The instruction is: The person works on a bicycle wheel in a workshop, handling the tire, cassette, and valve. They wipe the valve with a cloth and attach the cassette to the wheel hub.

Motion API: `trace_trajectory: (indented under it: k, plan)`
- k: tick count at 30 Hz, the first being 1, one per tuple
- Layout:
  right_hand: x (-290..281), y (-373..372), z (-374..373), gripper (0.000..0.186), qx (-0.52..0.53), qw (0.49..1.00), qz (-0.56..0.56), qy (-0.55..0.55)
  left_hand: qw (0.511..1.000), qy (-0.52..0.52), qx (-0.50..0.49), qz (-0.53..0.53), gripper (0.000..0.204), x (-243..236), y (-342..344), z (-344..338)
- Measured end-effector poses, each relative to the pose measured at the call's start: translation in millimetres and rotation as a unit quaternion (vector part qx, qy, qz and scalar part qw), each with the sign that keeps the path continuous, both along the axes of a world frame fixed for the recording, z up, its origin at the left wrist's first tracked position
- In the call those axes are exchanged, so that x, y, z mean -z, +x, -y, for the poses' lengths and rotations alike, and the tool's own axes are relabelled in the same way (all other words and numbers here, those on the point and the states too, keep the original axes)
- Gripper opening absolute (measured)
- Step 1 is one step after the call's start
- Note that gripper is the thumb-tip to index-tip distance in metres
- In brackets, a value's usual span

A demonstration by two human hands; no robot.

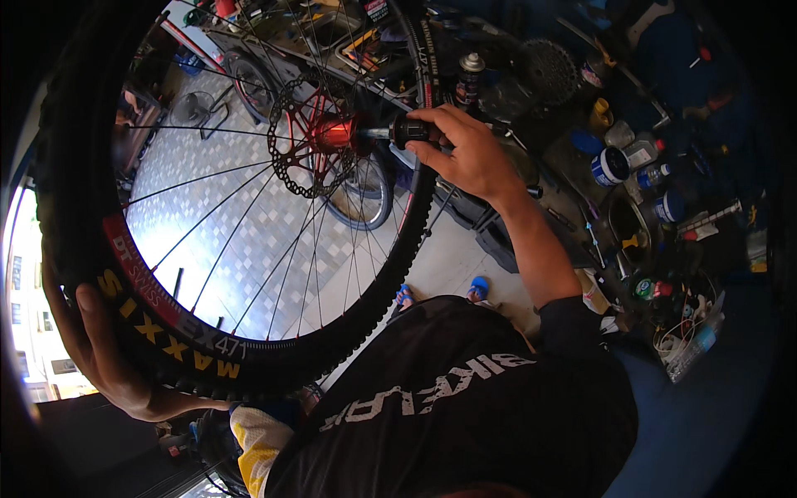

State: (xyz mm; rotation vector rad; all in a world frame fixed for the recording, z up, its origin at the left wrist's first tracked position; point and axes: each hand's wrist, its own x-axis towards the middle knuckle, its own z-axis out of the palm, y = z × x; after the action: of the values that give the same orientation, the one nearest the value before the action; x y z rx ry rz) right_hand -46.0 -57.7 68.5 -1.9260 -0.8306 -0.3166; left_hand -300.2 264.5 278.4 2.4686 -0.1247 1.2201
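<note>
Tyre [178, 340] held around seven-thirty by left hand [118, 373], black piece [407, 131] gripped by nearer right hand [475, 156]; hub [336, 133] sits at its nine o'clock, shaft [376, 133] lying three-to-nine.

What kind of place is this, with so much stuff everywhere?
Probably a bike workshop: there's a big spoked wheel up close, plus a toothed sprocket and a spray can among the clutter.

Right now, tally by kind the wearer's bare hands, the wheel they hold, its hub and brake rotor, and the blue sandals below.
Hands: 2, left hand and right hand
Held wheel: 1
Red hub: 1
Brake rotor: 1
Blue sandals: 2
Total: 7
</note>
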Motion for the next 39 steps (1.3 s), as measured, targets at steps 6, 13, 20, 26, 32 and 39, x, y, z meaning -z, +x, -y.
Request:
trace_trajectory:
  k: [6,13,20,26,32,39]
  plan:
    - [0,4,-10,0.045,-0.007,1.0,-0.019,0.007,0.996,-0.085,-0.018,0.009,0.053,8,4,-3]
    - [-3,-5,-17,0.044,0.008,1.0,0.023,-0.007,0.997,-0.073,-0.03,0.014,0.056,11,5,-7]
    - [-5,-1,-18,0.046,-0.019,1.0,-0.008,-0.001,0.998,-0.03,-0.05,0.022,0.059,12,0,-11]
    - [5,4,-26,0.044,0.008,0.999,0.051,0.005,0.993,0.106,-0.05,0.019,0.061,10,-2,-23]
    - [8,9,-37,0.042,0.002,0.998,0.068,0.013,0.906,0.421,0.004,0.046,0.071,1,-3,-33]
    - [14,16,-50,0.041,-0.002,0.995,0.103,0.016,0.952,0.298,-0.05,0.048,0.069,10,-7,-22]
